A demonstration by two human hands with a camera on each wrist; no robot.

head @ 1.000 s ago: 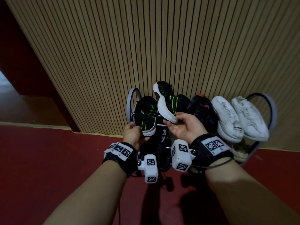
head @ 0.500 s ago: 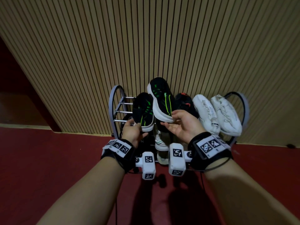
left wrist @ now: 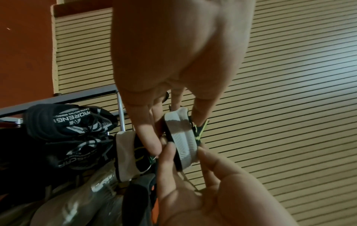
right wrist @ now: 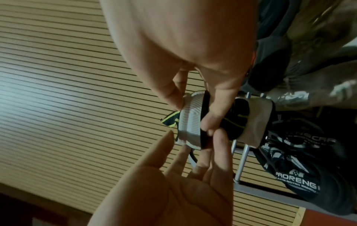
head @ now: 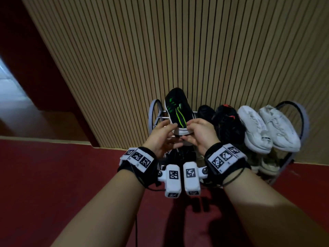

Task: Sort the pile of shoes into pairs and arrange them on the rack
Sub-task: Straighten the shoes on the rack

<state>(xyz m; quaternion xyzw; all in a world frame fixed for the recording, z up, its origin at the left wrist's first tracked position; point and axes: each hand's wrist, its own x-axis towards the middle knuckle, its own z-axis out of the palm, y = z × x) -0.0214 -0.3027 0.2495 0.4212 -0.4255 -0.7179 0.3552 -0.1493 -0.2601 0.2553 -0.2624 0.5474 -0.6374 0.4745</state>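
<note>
A black shoe with green stripes and a white sole (head: 177, 111) is held toe-up over the left end of the metal rack (head: 151, 113). My left hand (head: 170, 130) grips its heel from the left, thumb on top. On the right side of the same heel, my right hand (head: 191, 127) pinches it. The left wrist view shows both hands round the white heel (left wrist: 182, 137). Its mate (right wrist: 255, 120) lies just below on the rack bars, mostly hidden in the head view.
On the top shelf to the right lie black shoes with red marks (head: 226, 122) and a white pair (head: 267, 129). Dark printed shoes (left wrist: 77, 122) and pale ones (head: 267, 166) sit lower. A slatted wood wall stands close behind, red floor below.
My right hand carried the green-striped shoe leftward over its mate. My left hand let go of the mate on the rack and took hold of the carried shoe's heel.
</note>
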